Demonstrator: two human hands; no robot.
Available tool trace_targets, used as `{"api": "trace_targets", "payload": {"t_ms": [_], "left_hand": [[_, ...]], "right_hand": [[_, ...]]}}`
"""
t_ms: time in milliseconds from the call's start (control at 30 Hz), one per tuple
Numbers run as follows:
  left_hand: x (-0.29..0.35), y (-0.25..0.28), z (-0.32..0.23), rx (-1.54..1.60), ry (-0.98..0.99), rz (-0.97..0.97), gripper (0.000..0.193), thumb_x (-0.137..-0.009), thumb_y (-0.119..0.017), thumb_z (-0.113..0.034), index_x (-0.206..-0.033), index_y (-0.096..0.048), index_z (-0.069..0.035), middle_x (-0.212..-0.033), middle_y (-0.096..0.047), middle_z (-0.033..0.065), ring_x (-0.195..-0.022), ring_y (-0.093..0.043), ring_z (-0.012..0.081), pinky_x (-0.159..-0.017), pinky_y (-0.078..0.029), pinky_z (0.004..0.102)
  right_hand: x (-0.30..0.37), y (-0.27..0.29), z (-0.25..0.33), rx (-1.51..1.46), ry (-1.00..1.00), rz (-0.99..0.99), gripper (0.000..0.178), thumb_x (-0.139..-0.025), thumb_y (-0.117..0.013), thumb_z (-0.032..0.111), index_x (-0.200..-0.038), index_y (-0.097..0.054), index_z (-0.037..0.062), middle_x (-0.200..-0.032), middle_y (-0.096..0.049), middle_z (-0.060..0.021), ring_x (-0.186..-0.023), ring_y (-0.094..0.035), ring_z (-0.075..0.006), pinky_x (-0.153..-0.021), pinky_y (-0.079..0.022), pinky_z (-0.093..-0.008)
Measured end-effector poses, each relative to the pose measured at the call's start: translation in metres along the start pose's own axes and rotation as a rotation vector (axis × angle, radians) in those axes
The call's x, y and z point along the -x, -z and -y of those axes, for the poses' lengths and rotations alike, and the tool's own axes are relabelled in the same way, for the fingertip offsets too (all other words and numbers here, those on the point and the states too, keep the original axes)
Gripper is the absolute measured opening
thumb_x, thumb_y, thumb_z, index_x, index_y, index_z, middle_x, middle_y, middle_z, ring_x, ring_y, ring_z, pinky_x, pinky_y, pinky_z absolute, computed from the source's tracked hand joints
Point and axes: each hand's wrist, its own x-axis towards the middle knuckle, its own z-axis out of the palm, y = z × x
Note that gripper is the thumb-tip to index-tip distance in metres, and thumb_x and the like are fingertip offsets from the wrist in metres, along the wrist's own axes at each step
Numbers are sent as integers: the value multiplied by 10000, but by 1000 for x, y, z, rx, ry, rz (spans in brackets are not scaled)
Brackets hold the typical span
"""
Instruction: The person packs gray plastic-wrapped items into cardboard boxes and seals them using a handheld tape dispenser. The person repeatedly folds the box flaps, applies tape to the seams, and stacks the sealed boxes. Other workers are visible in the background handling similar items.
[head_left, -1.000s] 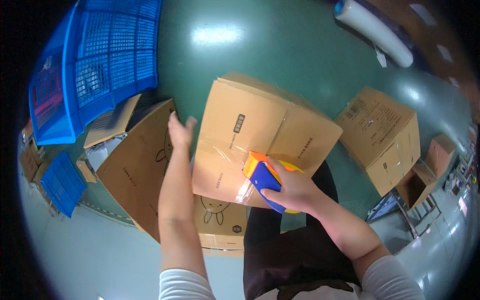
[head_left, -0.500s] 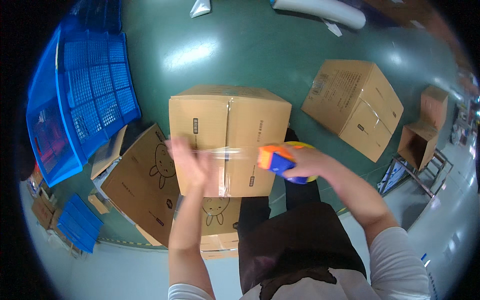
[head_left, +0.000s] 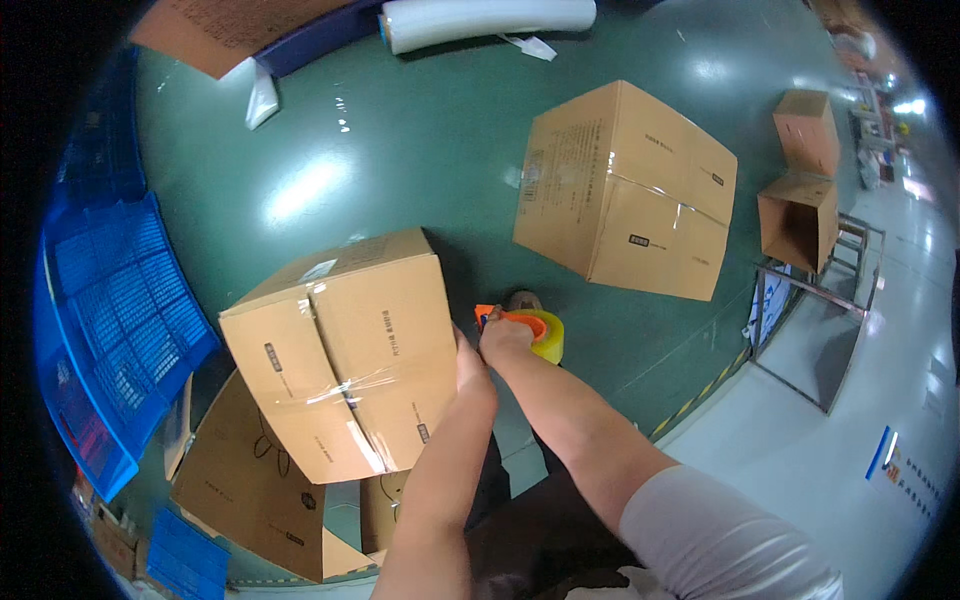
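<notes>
A brown cardboard box point(head_left: 335, 375) stands in front of me at the left, turned at a slant. Its top flaps are closed, with clear tape along the middle seam and another shiny strip across it. Against the right side of this box lies my left hand point(head_left: 472, 372), flat and with fingers extended, though partly hidden. Just to its right, my right hand point(head_left: 508, 340) is closed around a tape dispenser point(head_left: 540, 330) with orange parts and a yellow roll, held beside the box.
A second taped box point(head_left: 660, 200) sits on the green floor point(head_left: 400, 150) to the right. Opened cartons point(head_left: 250, 470) lie at the near left, beside a blue plastic crate point(head_left: 120, 310). A plastic film roll point(head_left: 490, 22) lies at the far side; a metal frame point(head_left: 810, 330) stands right.
The view has swung right. My left hand has gone from the box's top to its right side. The dispenser has moved off the top to beside the box, which now sits at a slant.
</notes>
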Motion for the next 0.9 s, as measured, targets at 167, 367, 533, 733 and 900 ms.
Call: {"api": "trace_targets", "payload": {"t_ms": [167,367,533,733,900], "left_hand": [[-46,-18,-9,1311,111,95,513,-863,-385,-381,-1292,-384,-99,-1317,-388,103,-1188,-376,255,-1016,-255,361],[7,39,-3,3295,1262,-672,127,-752,-508,-101,-870,-538,-63,-899,-563,153,-851,-545,318,-717,-459,420],[156,148,12,3875,1443,25,256,-770,-609,-268,-861,-553,-34,-613,-538,116,-606,-551,263,-559,-437,366],[300,270,-37,3733,1490,1742,404,-756,-562,-387,-929,-581,-22,-767,-605,152,-737,-579,303,-651,-462,364],[375,264,-31,3572,1616,1388,391,-710,-581,-393,-842,-600,-25,-844,-601,197,-824,-573,343,-728,-462,406]], "right_hand": [[55,34,-81,37,274,-162,713,-777,-509,427,-1355,-205,140,-824,-613,-197,-743,-609,-346,-650,-481,-446],[122,33,-282,29,-21,-15,692,-760,-547,441,-1319,-263,149,-888,-610,-180,-748,-613,-333,-642,-472,-451],[203,-18,-405,321,-142,495,548,-723,-563,249,-1232,-422,99,-1065,-590,-98,-928,-593,-277,-704,-467,-426],[258,-30,-437,-61,-274,265,777,-633,-647,533,-1180,-461,14,-1172,-513,-181,-1091,-491,-321,-883,-408,-411],[151,-32,-426,-449,225,168,559,-660,-687,361,-1063,-542,3,-1003,-608,-140,-928,-585,-254,-799,-447,-348]]}}
